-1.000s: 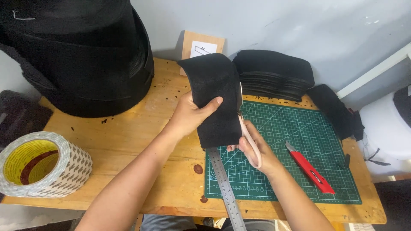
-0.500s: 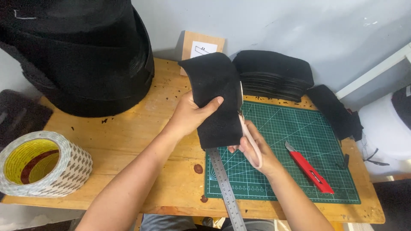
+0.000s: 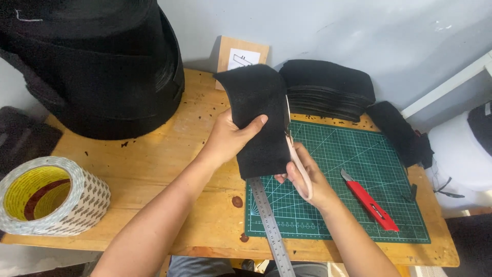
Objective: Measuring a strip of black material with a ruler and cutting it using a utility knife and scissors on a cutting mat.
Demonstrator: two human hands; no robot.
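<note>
My left hand (image 3: pixel 230 138) grips a black felt-like strip (image 3: pixel 259 110) and holds it upright above the left edge of the green cutting mat (image 3: pixel 353 169). My right hand (image 3: pixel 307 177) is closed on pale pink-handled scissors (image 3: pixel 294 149), whose blades run up along the strip's right edge. A steel ruler (image 3: pixel 271 231) lies on the table just below the strip, partly over the mat's left border.
A huge roll of black material (image 3: pixel 97 66) fills the back left. A stack of cut black pieces (image 3: pixel 328 90) sits behind the mat, with more black cloth (image 3: pixel 400 133) to its right. A red utility knife (image 3: pixel 370 206) lies on the mat. A large tape roll (image 3: pixel 48 197) sits front left.
Both hands and the strip stay almost in place; the scissors have shifted only slightly along the strip's right edge.
</note>
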